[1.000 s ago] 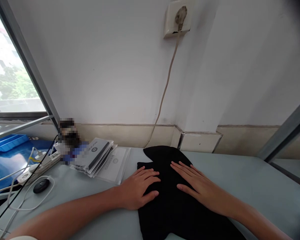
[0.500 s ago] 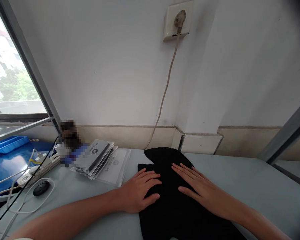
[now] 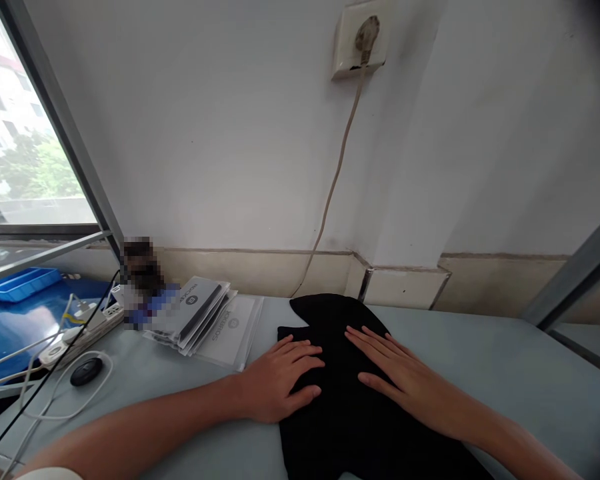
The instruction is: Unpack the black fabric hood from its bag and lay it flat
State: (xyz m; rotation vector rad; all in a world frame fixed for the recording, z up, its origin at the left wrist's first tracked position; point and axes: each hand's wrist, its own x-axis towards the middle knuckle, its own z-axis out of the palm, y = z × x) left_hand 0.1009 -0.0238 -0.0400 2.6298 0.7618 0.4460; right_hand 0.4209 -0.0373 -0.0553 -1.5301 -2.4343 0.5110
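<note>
Plain black cloth (image 3: 350,407) on a pale grey-blue table (image 3: 505,360); blue tray (image 3: 20,283)

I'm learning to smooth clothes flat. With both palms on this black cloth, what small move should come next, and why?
Probably slide both hands outward. The left hand lies flat at the black cloth's left edge, the right hand flat near its middle, fingers spread. The cloth lies on the grey table, and its far end looks bunched near the wall.

Stacked leaflets (image 3: 200,312), a black mouse (image 3: 86,371), a power strip (image 3: 83,325), a wall socket (image 3: 363,41), a blue tray (image 3: 20,283).
</note>
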